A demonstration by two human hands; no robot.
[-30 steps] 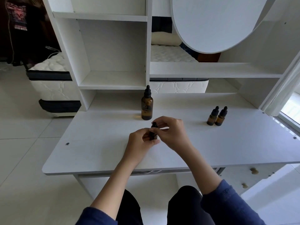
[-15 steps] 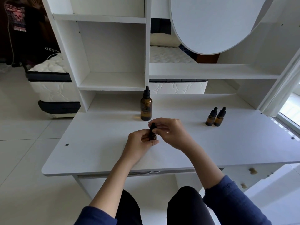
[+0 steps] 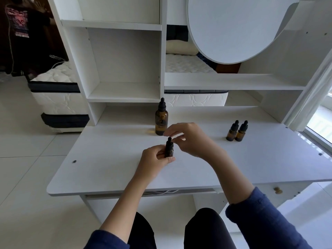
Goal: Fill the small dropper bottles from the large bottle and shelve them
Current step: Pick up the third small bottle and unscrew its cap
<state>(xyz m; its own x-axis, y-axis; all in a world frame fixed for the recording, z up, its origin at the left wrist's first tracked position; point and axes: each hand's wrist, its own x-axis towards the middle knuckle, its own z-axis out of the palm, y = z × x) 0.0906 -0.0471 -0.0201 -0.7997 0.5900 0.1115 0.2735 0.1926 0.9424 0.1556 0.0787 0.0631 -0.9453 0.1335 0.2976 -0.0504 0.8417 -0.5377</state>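
We saw the small dropper bottle [image 3: 169, 149] upright and capped over the middle of the desk [image 3: 107, 168], its body gripped by the left hand [image 3: 154, 159]. The right hand [image 3: 190, 139] hovered just beside the cap, fingers loosely bent, holding nothing. Behind them stood the large bottle [image 3: 161, 121]. Two more small bottles [image 3: 240, 134] stood side by side to the right.

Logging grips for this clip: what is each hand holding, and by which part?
The left hand grips a small dropper bottle by its body. The right hand appears to hold nothing, its fingers just above the cap.
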